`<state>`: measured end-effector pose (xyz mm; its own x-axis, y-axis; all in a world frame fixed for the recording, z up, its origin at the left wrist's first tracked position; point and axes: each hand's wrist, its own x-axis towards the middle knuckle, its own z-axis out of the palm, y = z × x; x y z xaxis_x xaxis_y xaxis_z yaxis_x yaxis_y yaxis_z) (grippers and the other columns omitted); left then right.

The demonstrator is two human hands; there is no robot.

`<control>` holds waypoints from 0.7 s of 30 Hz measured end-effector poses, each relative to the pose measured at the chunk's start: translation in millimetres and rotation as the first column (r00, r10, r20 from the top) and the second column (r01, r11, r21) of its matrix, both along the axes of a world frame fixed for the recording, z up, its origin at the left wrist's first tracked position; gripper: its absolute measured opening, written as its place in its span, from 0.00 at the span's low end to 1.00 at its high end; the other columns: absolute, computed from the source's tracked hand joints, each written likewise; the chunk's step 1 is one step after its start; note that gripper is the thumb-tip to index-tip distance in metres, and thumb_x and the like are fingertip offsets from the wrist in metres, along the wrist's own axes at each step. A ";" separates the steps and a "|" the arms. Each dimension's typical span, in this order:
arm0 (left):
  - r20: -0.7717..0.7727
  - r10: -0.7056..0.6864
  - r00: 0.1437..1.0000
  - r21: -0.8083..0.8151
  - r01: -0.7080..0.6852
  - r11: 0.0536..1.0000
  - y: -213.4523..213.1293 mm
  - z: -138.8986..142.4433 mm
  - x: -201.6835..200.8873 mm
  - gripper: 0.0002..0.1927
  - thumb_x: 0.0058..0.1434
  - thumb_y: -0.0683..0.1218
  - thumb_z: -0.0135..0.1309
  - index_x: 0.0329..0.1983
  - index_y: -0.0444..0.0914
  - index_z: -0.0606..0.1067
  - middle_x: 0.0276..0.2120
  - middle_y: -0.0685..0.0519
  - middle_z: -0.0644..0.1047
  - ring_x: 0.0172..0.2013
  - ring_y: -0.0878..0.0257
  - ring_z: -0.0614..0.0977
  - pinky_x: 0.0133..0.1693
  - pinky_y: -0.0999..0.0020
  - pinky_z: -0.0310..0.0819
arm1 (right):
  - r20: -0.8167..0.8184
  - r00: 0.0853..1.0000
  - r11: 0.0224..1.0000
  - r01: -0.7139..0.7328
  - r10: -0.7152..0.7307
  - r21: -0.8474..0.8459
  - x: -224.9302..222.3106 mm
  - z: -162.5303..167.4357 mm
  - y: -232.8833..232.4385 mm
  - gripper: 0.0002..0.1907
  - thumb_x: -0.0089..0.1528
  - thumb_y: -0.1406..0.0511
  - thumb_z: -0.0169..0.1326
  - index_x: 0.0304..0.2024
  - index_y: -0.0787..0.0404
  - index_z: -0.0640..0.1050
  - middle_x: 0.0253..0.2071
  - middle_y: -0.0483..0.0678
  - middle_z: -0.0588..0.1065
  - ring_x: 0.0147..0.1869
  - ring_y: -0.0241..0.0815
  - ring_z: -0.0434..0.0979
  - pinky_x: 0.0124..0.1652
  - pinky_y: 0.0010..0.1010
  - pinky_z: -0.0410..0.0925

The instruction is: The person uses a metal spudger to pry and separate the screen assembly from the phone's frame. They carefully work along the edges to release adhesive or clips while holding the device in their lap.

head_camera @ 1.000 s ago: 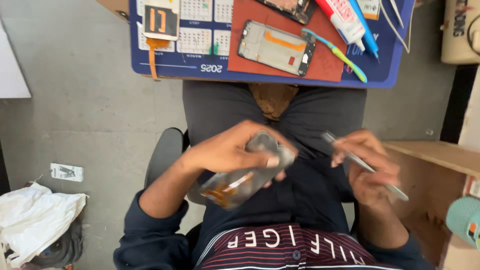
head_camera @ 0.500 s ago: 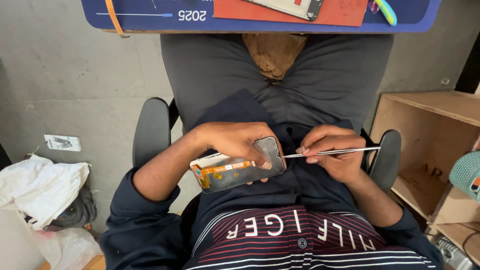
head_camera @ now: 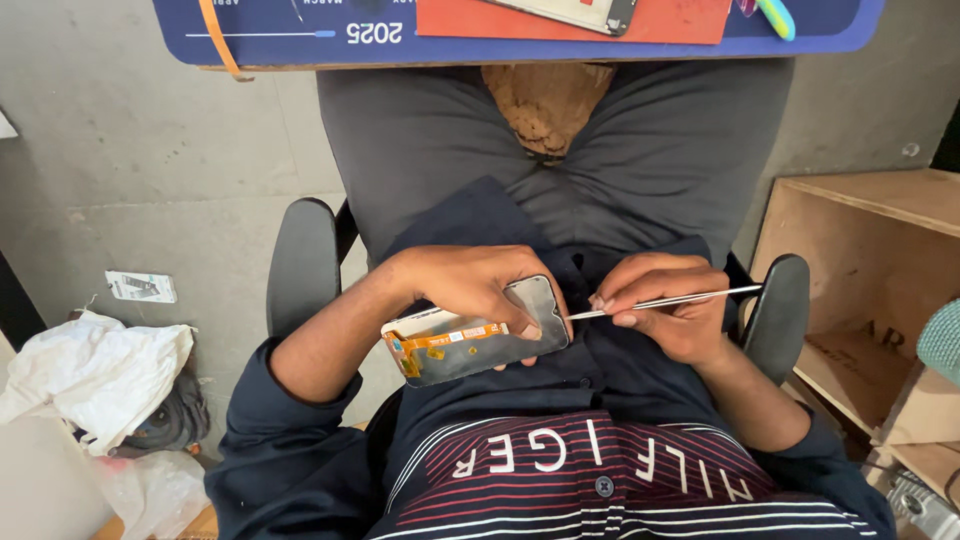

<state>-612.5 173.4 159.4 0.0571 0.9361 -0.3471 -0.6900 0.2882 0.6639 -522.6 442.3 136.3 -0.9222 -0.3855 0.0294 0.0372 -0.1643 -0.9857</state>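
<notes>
At the far left we see a crumpled white bag (head_camera: 92, 370) on the grey floor, then the black armrest (head_camera: 302, 262) of the chair. Our left hand (head_camera: 478, 287) closes over a phone display panel (head_camera: 474, 340), fingers wrapped on its upper edge, holding it above our lap (its back faces up, with an orange flex cable across it). Our right hand (head_camera: 668, 305) pinches a thin metal pick (head_camera: 668, 299), whose tip touches the panel's right edge. Beyond it stands an open wooden box (head_camera: 880, 250). The blue mat (head_camera: 300, 30) lies along the top.
</notes>
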 end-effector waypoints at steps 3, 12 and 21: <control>-0.013 -0.006 1.000 0.009 0.006 1.000 2.0 -0.7 5.9 0.20 0.59 0.40 0.56 0.54 0.28 0.77 0.35 0.41 0.83 0.33 0.57 0.87 0.34 0.64 0.87 | -0.030 0.999 0.999 -0.018 0.019 0.047 2.5 -2.2 2.1 0.06 0.58 0.70 0.65 0.35 0.69 0.82 0.35 0.56 0.81 0.38 0.45 0.84 0.41 0.31 0.78; 0.000 -0.001 1.000 -0.002 0.001 1.000 -0.9 -11.8 25.8 0.20 0.58 0.41 0.56 0.54 0.28 0.77 0.35 0.41 0.83 0.34 0.57 0.88 0.35 0.63 0.87 | -0.042 0.999 0.998 -0.032 0.034 0.048 21.1 -10.1 -0.8 0.05 0.59 0.70 0.65 0.36 0.68 0.82 0.35 0.56 0.81 0.38 0.45 0.85 0.41 0.31 0.78; 0.011 0.026 1.000 0.042 -0.026 0.999 -12.8 -21.3 48.5 0.20 0.59 0.41 0.57 0.54 0.27 0.76 0.38 0.41 0.83 0.37 0.56 0.88 0.36 0.61 0.85 | -0.030 0.998 0.998 -0.058 0.059 0.024 39.6 -18.4 -11.2 0.05 0.60 0.70 0.64 0.36 0.67 0.83 0.35 0.55 0.81 0.39 0.46 0.85 0.42 0.32 0.78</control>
